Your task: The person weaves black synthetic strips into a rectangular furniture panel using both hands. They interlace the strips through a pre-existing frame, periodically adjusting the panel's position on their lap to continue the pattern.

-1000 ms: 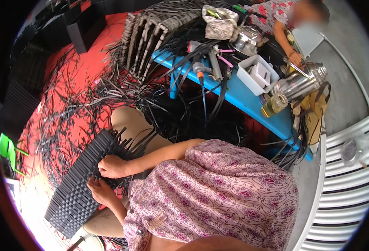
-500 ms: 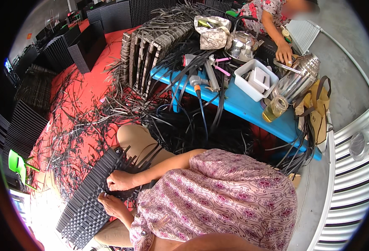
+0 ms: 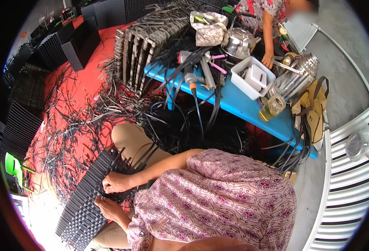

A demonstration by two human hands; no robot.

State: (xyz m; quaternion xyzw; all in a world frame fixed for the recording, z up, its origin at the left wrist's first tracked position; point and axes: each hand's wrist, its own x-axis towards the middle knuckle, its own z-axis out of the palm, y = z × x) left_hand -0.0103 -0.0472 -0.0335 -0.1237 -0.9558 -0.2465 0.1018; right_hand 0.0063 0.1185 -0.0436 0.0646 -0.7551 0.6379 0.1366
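A black woven panel of flat plastic strips lies across my lap, slanting from my knee down to the lower left. My right hand rests on its upper part, fingers closed around loose black strips at the weave's edge. Just below, my left hand grips the panel's near side, fingers curled onto the weave. Loose strip ends stick out of the panel toward my knee. My patterned purple dress hides my lap beneath.
Cut black strips litter the red floor. A half-woven basket frame stands behind. The blue table holds a white tub, kettle, jar and tools. Another person's hand reaches there. A green stool stands at the left.
The view has shifted and drawn closer. Both hands stay on the woven panel, with only small finger movements along its strips.
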